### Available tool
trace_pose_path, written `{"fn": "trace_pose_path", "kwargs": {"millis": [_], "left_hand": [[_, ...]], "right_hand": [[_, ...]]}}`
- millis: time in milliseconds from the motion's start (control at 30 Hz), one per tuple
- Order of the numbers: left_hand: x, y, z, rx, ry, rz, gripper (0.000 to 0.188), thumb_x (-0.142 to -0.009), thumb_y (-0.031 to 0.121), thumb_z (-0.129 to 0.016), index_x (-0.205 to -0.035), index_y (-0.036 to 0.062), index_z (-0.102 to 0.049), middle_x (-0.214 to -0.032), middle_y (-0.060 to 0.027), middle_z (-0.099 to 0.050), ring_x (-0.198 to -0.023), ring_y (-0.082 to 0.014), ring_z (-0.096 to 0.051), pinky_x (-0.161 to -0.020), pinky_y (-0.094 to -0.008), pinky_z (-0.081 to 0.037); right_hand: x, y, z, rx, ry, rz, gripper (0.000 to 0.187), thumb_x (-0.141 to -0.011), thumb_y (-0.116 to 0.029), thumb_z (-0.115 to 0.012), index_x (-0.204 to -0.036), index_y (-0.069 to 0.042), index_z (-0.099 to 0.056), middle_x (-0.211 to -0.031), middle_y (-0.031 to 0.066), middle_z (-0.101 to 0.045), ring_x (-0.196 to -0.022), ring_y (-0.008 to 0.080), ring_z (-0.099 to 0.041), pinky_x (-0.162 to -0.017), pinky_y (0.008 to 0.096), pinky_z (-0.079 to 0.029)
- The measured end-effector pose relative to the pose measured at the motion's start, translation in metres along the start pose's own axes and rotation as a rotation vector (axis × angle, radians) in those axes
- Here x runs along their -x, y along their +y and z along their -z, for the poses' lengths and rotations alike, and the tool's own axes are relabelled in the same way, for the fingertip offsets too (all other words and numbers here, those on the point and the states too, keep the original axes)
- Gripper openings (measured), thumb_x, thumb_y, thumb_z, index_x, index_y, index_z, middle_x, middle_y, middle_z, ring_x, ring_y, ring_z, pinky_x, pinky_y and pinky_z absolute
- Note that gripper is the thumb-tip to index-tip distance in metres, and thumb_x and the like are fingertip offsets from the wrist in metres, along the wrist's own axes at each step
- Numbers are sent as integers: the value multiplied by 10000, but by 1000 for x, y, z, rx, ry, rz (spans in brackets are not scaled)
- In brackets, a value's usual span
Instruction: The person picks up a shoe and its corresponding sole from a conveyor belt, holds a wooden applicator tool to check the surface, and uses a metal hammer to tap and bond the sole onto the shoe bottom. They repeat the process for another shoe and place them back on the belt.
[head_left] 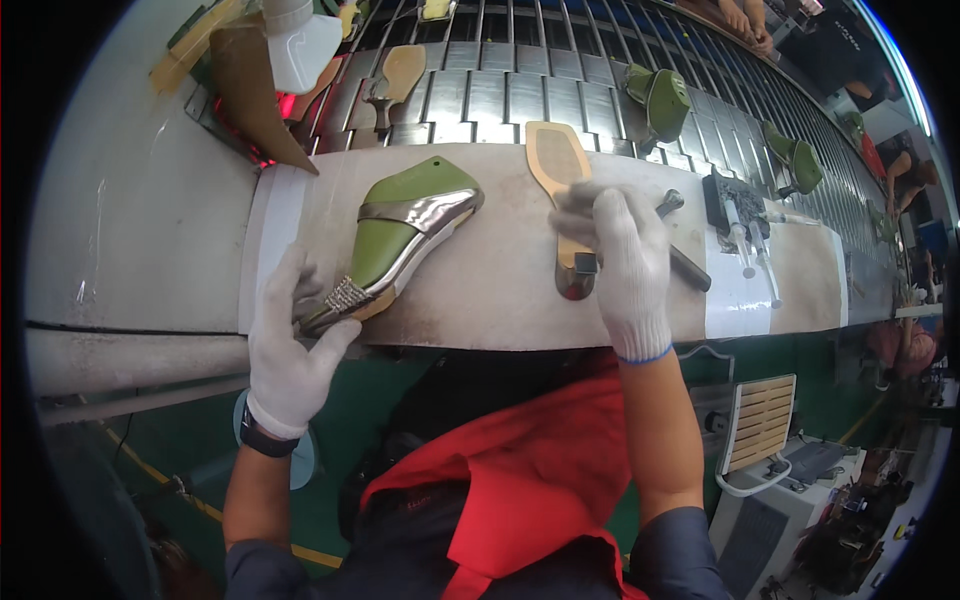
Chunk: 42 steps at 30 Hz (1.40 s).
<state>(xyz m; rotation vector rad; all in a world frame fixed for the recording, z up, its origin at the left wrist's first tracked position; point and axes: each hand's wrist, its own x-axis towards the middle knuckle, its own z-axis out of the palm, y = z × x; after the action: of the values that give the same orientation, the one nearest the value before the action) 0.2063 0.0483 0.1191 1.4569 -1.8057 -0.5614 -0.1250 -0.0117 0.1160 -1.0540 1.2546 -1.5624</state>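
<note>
A green shoe last (392, 225) lies on the worktable, with a shiny metallic sandal upper (425, 218) strapped over it and a glittering band (347, 295) near one end. My left hand (285, 340), in a white knitted glove, closes its thumb and fingers around that end. To the right lies a tan shoe sole (557, 152) with a dark glossy heel (574, 284) and a small black square piece (585, 263) on it. My gloved right hand (630, 255) is over the sole's right side, its fingers smeared by motion. A hammer (690, 270) lies partly under this hand.
Beyond the table runs a slatted metal conveyor (500, 95) carrying more green lasts (665, 105) and a tan sole (403, 72). Syringes (765, 262) rest by a dark block (730, 195) at right. A white nozzle (300, 50) and brown sheet (250, 90) stand at upper left. Other people's hands (745, 22) show far right.
</note>
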Motion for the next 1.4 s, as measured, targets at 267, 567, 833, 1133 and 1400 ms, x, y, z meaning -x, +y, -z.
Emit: {"fn": "trace_pose_path", "kwargs": {"millis": [267,567,833,1133,1400], "left_hand": [[1,9,50,224,89,77,600,-897,-29,-794,-1438,-56,-535,-1218,-137,-694,-1102,-199,-699,-991,-327,-556],[-127,39,4,864,401,-82,367,-1012,53,-724,-1348,-53,-624,-1212,-129,-731,-1082,-183,-718,-982,-324,-589],[-116,38,11,1074,141,-149,410,-1095,196,-636,-1417,-48,-572,-1345,-257,-690,-1264,-358,-685,-1082,-507,-586],[-123,88,1,1224,-193,-8,404,-1077,195,-650,-1397,-43,-585,-1281,-272,-711,-1170,-346,-735,-1014,-476,-621],[-103,100,-31,1158,-287,1,451,-1065,205,-660,-1440,-19,-547,-1243,-288,-726,-1147,-333,-745,-989,-456,-628]], "right_hand": [[5,17,-13,269,-123,-146,441,-1076,-341,-669,-760,-38,-615,-644,-1,-559,-586,86,-520,-552,279,-419],[40,30,3,759,91,378,305,-928,-133,-788,-1148,51,-685,-1322,288,-670,-1270,351,-670,-1031,407,-552],[176,5,58,-69,-23,27,316,-969,-57,-648,-1277,-41,-581,-1674,328,-372,-1231,321,-662,-954,374,-570],[190,23,40,-301,0,-614,421,-1019,-165,-626,-1339,100,-559,-1069,242,-741,-887,330,-772,-826,447,-645],[178,-33,18,-341,-111,-253,458,-1023,-255,-655,-1242,147,-627,-1094,245,-743,-915,337,-775,-821,478,-659]]}}
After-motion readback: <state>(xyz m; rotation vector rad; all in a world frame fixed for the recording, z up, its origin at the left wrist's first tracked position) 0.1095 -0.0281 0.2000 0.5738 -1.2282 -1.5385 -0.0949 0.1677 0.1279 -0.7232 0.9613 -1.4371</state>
